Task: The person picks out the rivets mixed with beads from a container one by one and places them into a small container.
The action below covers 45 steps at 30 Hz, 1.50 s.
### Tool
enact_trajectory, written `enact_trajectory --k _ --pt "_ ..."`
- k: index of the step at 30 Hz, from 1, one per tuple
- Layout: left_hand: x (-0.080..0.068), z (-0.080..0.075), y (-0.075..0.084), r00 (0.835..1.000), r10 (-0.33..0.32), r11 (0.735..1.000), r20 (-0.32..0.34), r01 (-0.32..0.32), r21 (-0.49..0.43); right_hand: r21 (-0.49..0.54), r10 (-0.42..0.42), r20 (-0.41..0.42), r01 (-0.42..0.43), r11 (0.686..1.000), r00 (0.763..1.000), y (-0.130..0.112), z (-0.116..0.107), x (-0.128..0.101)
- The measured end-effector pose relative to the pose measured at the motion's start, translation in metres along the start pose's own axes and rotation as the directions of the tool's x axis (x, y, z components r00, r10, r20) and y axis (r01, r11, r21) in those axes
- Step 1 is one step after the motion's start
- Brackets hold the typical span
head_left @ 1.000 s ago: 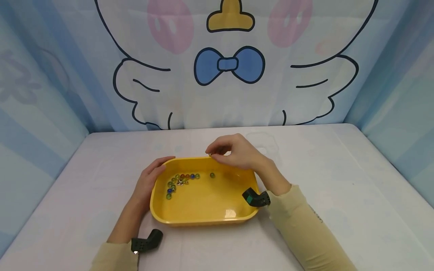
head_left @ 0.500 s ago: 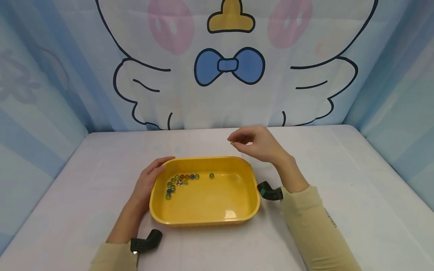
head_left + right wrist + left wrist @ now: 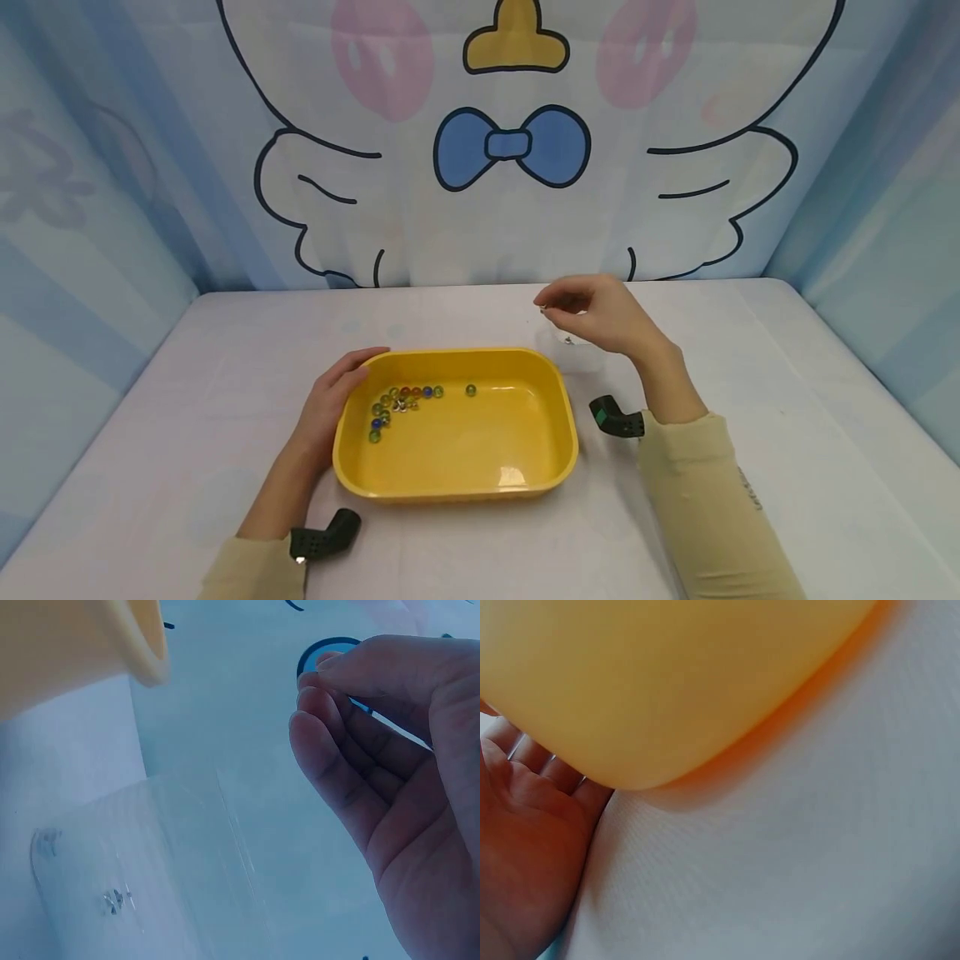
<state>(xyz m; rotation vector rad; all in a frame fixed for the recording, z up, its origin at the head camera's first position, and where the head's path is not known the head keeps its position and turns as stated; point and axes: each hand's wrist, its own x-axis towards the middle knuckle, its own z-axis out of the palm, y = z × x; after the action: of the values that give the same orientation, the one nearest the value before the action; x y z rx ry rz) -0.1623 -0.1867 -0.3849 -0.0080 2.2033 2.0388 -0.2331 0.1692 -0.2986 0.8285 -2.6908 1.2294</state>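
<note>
Two hands are in view. The right hand [image 3: 603,312], right of frame centre in the head view, is held above a clear container [image 3: 576,350], fingertips pinched on a small marble [image 3: 543,309]; the item is too small to make out in detail. The left hand [image 3: 330,400] is laid flat against the left wall of the yellow tub [image 3: 525,467], fingers relaxed, thumb on the far rim. A cluster of marbles [image 3: 397,402] is seen in the tub's upper-left corner. All is set on a white table [image 3: 787,433].
</note>
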Motion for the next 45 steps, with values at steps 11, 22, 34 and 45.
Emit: enact_trajectory --k 11,22,34,45 --pt "-0.001 0.0 0.0 1.0 -0.004 1.0 -0.005 0.004 0.016 -0.037 0.107 0.018 -0.107 0.994 0.994 0.007 -0.014 -0.007" --pt "0.0 -0.001 -0.001 1.0 0.001 1.0 0.001 -0.001 0.012 -0.085 0.201 0.025 -0.198 0.976 0.979 0.017 -0.016 -0.008" --pt "0.0 -0.001 -0.001 1.0 0.012 1.0 0.004 -0.012 0.008 -0.127 0.206 0.022 -0.201 0.971 0.978 0.023 -0.019 -0.009" --pt "0.0 0.0 -0.001 1.0 0.011 1.0 0.005 -0.011 0.003 -0.101 0.172 -0.014 -0.173 0.98 0.985 0.021 -0.019 -0.009"
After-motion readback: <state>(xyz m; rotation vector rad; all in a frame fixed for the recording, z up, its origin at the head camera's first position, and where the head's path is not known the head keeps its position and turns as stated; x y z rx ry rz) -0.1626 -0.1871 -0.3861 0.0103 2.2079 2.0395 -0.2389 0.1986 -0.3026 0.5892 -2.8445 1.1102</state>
